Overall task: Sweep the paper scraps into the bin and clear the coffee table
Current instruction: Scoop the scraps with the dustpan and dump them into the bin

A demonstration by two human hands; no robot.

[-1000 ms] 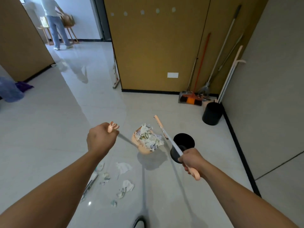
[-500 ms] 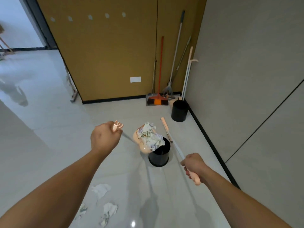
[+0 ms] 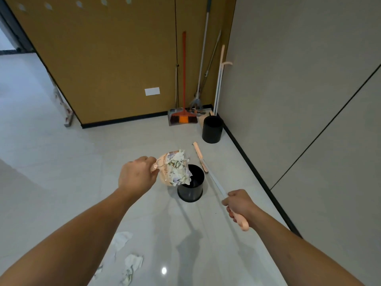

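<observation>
Dustpan, peach plastic, is tilted steeply over the open black bin, its load of crumpled paper scraps hanging at the bin's mouth, lowest scraps overlapping the rim. Left hand is fisted around the dustpan's handle end, knuckles up. Right hand is wrapped around the peach grip of a broom; its thin white shaft runs up and away past the bin's right side, peach head low by the floor beyond the bin. Both forearms bare.

More scraps lie loose on the glossy light floor tiles near the bottom edge, between the forearms, well apart from the bin. A second black bin stands in the far corner against the grey wall. Beside it lean an orange broom in a grey dustpan and several long-handled tools against the tan wall panel. A white blank plate sits low on that panel. No readable writing, brand or label anywhere; faint print on the scraps is too small to read.
</observation>
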